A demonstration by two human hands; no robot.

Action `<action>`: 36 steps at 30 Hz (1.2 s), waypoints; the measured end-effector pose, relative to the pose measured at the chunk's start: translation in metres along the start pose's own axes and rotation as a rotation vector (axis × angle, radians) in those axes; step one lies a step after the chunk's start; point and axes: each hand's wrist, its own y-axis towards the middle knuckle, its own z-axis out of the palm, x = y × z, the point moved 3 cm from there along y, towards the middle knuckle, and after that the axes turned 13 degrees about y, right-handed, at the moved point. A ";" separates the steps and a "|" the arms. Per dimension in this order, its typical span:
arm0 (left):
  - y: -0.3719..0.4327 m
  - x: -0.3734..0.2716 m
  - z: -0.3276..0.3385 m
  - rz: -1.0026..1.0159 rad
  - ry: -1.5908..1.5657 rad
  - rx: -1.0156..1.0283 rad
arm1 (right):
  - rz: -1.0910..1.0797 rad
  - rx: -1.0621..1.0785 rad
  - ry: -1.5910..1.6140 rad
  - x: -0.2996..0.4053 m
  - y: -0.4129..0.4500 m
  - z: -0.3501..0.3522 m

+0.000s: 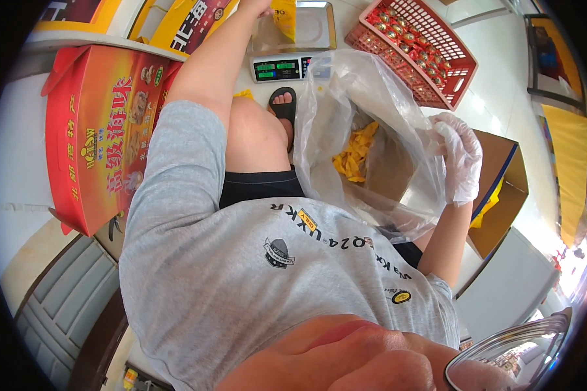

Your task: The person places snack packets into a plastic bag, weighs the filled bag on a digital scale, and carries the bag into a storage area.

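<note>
At the top edge of the view, my left hand (pixel 257 7) is bare and partly cut off by the frame. Its fingers close at the side of a yellow printed packet (pixel 285 20), which is over the pan of a digital weighing scale (pixel 277 69). My right hand (pixel 459 154) wears a thin clear plastic glove, its fingers curled on the rim of a large clear plastic bag (pixel 318 117). The bag gapes wide between my legs. Yellow-orange dried pieces (pixel 356 155) lie inside it.
Beyond the bag stands a red plastic crate (pixel 450 95) full of small wrapped items. To the right is an open cardboard box (pixel 504 195) with something yellow inside. A red printed gift carton (pixel 102 137) stands at left, near a yellow printed box (pixel 186 29).
</note>
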 end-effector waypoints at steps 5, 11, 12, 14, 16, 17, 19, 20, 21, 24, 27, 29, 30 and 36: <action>-0.004 -0.013 0.007 0.000 0.112 -0.010 | 0.051 -0.036 -0.001 -0.018 -0.012 -0.012; 0.001 -0.017 0.029 0.083 0.186 0.026 | -0.012 -0.079 -0.041 -0.017 -0.028 -0.023; 0.004 -0.018 0.033 0.105 0.211 0.036 | 0.018 -0.077 -0.027 -0.020 -0.034 -0.025; 0.013 -0.012 0.014 0.160 0.285 0.034 | 0.034 -0.063 0.000 -0.016 -0.044 -0.026; 0.018 0.007 -0.073 0.541 0.841 -0.060 | 0.101 0.028 0.153 -0.013 -0.048 -0.017; 0.005 -0.014 -0.063 0.924 1.181 -0.185 | 0.092 -0.013 0.158 -0.014 -0.049 -0.020; -0.060 -0.106 -0.021 0.804 1.005 -0.060 | -0.401 0.106 -0.246 -0.007 -0.064 -0.037; -0.120 -0.145 -0.049 0.727 0.928 0.005 | -0.282 0.058 -0.157 0.005 -0.073 -0.033; -0.184 -0.178 -0.089 0.629 0.855 0.050 | -0.316 0.051 -0.146 0.016 -0.076 -0.032; -0.334 -0.253 -0.175 0.830 1.101 -0.014 | -0.664 0.082 -0.360 0.057 -0.071 -0.023; -0.448 -0.302 -0.215 0.995 1.209 -0.051 | -0.791 0.015 -0.399 0.117 -0.074 0.005; -0.513 -0.321 -0.223 1.218 1.084 0.206 | -0.890 -0.006 -0.338 0.147 -0.074 0.010; -0.539 -0.328 -0.223 1.225 1.050 0.302 | -0.911 0.175 -0.300 0.164 -0.078 0.004; -0.547 -0.311 -0.165 1.271 0.517 0.680 | -0.626 0.262 0.112 0.152 -0.151 -0.038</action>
